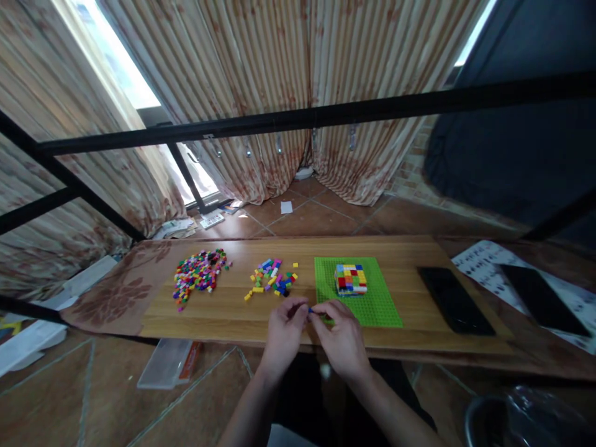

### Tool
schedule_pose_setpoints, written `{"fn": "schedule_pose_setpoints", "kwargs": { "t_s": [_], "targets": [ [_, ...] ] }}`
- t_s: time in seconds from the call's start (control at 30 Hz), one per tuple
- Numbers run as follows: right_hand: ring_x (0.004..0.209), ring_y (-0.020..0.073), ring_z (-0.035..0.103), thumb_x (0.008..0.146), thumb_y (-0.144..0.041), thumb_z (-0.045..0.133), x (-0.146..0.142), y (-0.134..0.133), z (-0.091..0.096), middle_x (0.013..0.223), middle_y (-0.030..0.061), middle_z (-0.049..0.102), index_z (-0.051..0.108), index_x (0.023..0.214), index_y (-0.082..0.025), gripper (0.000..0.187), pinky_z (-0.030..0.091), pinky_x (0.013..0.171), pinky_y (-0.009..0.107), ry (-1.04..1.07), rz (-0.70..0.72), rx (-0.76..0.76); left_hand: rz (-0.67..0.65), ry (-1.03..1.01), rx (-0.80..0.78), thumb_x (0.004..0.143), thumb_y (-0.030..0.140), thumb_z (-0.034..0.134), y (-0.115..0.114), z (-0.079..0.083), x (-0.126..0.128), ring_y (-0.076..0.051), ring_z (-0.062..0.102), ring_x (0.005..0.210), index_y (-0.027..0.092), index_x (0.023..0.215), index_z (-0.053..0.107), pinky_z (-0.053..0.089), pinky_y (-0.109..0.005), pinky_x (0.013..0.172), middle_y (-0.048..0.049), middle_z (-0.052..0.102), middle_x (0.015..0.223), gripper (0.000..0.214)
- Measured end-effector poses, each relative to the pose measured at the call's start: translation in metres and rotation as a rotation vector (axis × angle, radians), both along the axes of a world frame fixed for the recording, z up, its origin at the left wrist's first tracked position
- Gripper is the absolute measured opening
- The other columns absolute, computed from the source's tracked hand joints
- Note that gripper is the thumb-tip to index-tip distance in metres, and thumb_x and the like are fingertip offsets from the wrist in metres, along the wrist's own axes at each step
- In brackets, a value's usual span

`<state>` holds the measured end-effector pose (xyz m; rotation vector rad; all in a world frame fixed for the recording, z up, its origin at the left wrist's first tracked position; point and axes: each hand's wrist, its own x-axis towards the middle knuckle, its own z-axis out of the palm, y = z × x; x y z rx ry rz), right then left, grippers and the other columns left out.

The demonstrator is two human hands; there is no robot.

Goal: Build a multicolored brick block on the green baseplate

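Between fingers, tiny blue brick

Backlit daylight, wide-angle view, soft detail.
Light enters by the window at upper left, which is blown out; my table is evenly lit, with weak shadows. The black bar bows toward the edges. My left hand and right hand pinch a blue brick that is too soft to resolve.
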<state>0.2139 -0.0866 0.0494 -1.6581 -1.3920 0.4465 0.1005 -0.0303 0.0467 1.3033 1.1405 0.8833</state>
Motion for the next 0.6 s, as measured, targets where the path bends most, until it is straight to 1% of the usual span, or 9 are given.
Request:
{"fn": "schedule_pose_setpoints", "kwargs": {
  "t_s": [0.07,0.17,0.2,0.27,0.33,0.4,0.47,0.53,0.6],
  "targets": [
    [0.088,0.0202,0.06,0.086,-0.029,0.055,0.011,-0.007,0.0,0.09,0.003,0.065,0.066,0.094,-0.026,0.014,0.047,0.081,0.035,0.002,0.042,-0.001,-0.051,-0.001,0.005,0.079,0.029,0.056,-0.001,-0.002,0.008,-0.012,0.06,0.065,0.014,0.092,0.064,0.049,-0.023,0.059,-0.0029,0.067,0.077,0.022],
    [0.1,0.0218,0.058,0.085,-0.025,0.055,0.028,-0.016,0.001,0.103,0.0036,0.065,0.062,0.11,-0.028,0.026,0.047,0.088,0.038,-0.014,0.12,-0.017,-0.16,0.007,0.051,0.08,0.024,0.053,-0.005,-0.006,0.015,-0.016,0.064,0.08,0.015,0.099,0.064,0.052,-0.026,0.07,-0.0048,0.069,0.089,0.022],
    [0.102,0.0219,0.058,0.085,-0.023,0.055,0.033,-0.018,0.002,0.105,0.0034,0.064,0.062,0.11,-0.029,0.027,0.046,0.09,0.038,-0.026,0.144,-0.03,-0.197,0.01,0.066,0.081,0.023,0.053,-0.007,-0.007,0.016,-0.016,0.064,0.084,0.016,0.102,0.063,0.052,-0.028,0.073,-0.0055,0.069,0.092,0.024],
    [0.102,0.0212,0.058,0.085,-0.022,0.055,0.041,-0.021,0.004,0.105,0.0028,0.064,0.064,0.106,-0.028,0.023,0.047,0.09,0.037,-0.053,0.187,-0.057,-0.258,0.017,0.097,0.082,0.021,0.052,-0.009,-0.008,0.02,-0.018,0.064,0.091,0.017,0.109,0.061,0.052,-0.03,0.08,-0.0069,0.069,0.1,0.028],
    [0.1,0.0205,0.058,0.085,-0.022,0.056,0.049,-0.022,0.006,0.102,0.0026,0.064,0.065,0.101,-0.028,0.019,0.048,0.088,0.036,-0.082,0.21,-0.065,-0.3,0.034,0.121,0.084,0.022,0.052,-0.009,-0.008,0.024,-0.019,0.064,0.096,0.017,0.112,0.059,0.051,-0.031,0.083,-0.0078,0.068,0.106,0.03],
    [0.098,0.0205,0.058,0.084,-0.023,0.058,0.057,-0.019,0.007,0.101,0.0032,0.064,0.065,0.1,-0.027,0.018,0.048,0.087,0.036,-0.113,0.192,-0.043,-0.319,0.056,0.118,0.085,0.024,0.051,-0.008,-0.006,0.029,-0.018,0.065,0.092,0.018,0.115,0.057,0.052,-0.03,0.08,-0.0074,0.069,0.102,0.031],
    [0.098,0.0209,0.059,0.083,-0.024,0.059,0.066,-0.011,0.007,0.1,0.0037,0.063,0.065,0.099,-0.026,0.017,0.048,0.086,0.036,-0.141,0.137,-0.004,-0.315,0.069,0.105,0.086,0.026,0.049,-0.004,-0.003,0.035,-0.016,0.065,0.083,0.017,0.116,0.056,0.052,-0.028,0.075,-0.0055,0.069,0.094,0.031],
    [0.098,0.0215,0.058,0.083,-0.026,0.06,0.076,0.0,0.006,0.1,0.004,0.063,0.066,0.098,-0.026,0.016,0.048,0.087,0.037,-0.171,0.062,0.036,-0.291,0.077,0.104,0.086,0.026,0.049,0.0,0.0,0.041,-0.015,0.063,0.077,0.017,0.115,0.056,0.051,-0.027,0.071,-0.0036,0.068,0.087,0.031],
    [0.101,0.0224,0.057,0.082,-0.028,0.061,0.086,0.013,0.005,0.102,0.0045,0.062,0.066,0.097,-0.025,0.016,0.047,0.089,0.039,-0.209,0.004,0.066,-0.253,0.105,0.122,0.085,0.026,0.051,0.007,0.0,0.047,-0.014,0.062,0.076,0.017,0.114,0.057,0.05,-0.027,0.071,-0.0033,0.067,0.086,0.03]
  ]
}}
